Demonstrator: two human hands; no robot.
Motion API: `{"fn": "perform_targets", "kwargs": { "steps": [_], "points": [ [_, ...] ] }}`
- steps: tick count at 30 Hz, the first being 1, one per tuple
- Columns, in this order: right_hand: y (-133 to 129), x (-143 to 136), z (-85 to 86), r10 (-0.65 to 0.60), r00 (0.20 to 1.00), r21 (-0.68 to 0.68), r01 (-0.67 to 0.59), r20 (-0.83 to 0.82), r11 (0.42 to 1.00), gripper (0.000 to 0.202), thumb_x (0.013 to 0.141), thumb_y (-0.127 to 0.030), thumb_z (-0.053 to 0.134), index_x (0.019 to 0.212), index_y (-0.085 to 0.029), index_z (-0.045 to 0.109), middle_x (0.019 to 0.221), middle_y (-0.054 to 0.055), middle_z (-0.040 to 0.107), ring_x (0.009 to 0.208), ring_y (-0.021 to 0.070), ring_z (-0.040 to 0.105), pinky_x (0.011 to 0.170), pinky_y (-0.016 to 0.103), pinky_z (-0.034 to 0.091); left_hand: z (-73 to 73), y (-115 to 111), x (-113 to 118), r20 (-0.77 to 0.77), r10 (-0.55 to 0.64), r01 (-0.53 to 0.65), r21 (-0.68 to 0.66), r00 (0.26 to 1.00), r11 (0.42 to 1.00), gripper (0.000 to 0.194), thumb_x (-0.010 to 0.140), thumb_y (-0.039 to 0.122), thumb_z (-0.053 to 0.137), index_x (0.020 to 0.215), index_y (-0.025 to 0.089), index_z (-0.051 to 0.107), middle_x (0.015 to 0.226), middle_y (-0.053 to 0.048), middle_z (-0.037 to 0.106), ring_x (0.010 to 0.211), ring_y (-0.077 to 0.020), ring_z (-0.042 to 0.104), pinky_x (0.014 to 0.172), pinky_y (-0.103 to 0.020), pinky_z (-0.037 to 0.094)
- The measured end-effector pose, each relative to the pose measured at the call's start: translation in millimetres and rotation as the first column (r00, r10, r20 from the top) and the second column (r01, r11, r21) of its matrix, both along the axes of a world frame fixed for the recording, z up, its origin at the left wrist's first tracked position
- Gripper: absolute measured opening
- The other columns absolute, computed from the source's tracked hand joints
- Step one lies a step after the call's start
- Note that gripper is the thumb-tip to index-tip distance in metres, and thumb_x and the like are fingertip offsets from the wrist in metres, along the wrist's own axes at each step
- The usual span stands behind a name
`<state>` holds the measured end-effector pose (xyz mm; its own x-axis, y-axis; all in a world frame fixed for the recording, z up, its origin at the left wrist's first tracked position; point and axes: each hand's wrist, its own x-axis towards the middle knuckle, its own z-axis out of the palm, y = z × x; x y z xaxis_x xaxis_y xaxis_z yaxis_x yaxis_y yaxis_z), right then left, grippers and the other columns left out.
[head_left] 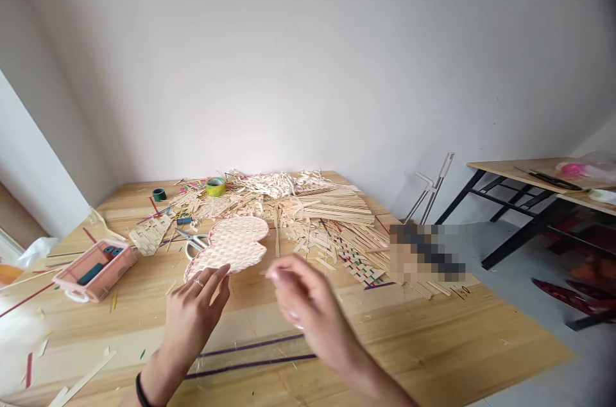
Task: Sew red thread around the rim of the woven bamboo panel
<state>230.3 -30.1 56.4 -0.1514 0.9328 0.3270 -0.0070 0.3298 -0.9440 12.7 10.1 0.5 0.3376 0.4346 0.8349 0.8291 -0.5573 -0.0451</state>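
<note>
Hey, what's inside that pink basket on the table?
Inside the pink basket are two small dark rolls toward the far end and a longer dark teal item nearer. Whatever lies beneath them is covered, so I can't tell.

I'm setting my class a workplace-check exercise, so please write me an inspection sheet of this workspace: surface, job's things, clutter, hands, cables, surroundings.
Surface: wood-grained table, with two purple strips lying near the hands.
Job's things: pale two-lobed woven piece; scissors by its left edge.
Clutter: loose pale strips heaped over the far part; tape roll among them; pink basket at left, with items inside.
Hands: left hand, fingers at the woven piece's near edge, grip unclear; right hand, blurred, fingers curled, anything held can't be made out.
Cables: nothing seen.
Surroundings: pale wall behind; second table at right, with things on it.
</note>
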Motion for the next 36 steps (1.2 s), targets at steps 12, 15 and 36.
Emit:
{"fn": "perform_targets", "kwargs": {
  "steps": [12,15,36],
  "points": [
    [34.6,-35.8,-36.1,-0.039,0.987,0.115,0.022,0.154,0.993,0.028,0.108,-0.040,0.050,0.107,-0.017,0.066,0.071,-0.002,0.054,0.058,0.0106,0.042,0.055,0.024,0.033,17.0,2.5,5.5,0.143,-0.045,0.053,-0.053,0.989,0.997,0.014,0.098,0.011,0.067,0.108,0.021,0.066,0.091,0.000,0.076,0.071,-0.0113,0.072,0.067,-0.023,0.051],
    [29.2,-33.0,-40.6,-0.038,0.983,0.112,0.018,0.180,0.994,0.026,0.108,-0.037,0.051,0.106,-0.017,0.068,0.065,-0.004,0.048,0.055,0.0101,0.039,0.053,0.024,0.031,15.4,-4.0,9.6,0.184,-0.067,0.081,-0.070,0.981,0.994,0.014,0.097,0.010,0.067,0.107,0.021,0.066,0.091,-0.001,0.074,0.076,-0.0134,0.071,0.075,-0.025,0.052],
    [19.2,-41.1,-55.2,-0.032,0.982,0.186,-0.003,0.188,0.983,0.017,0.107,-0.023,0.051,0.111,-0.017,0.066,0.068,-0.004,0.055,0.052,0.0074,0.042,0.050,0.020,0.034,8.2,-16.0,3.2,0.246,-0.121,0.164,-0.165,0.962,0.973,0.021,0.095,0.007,0.069,0.113,0.019,0.067,0.099,-0.002,0.072,0.086,-0.0145,0.069,0.080,-0.027,0.053]
  ]
}}
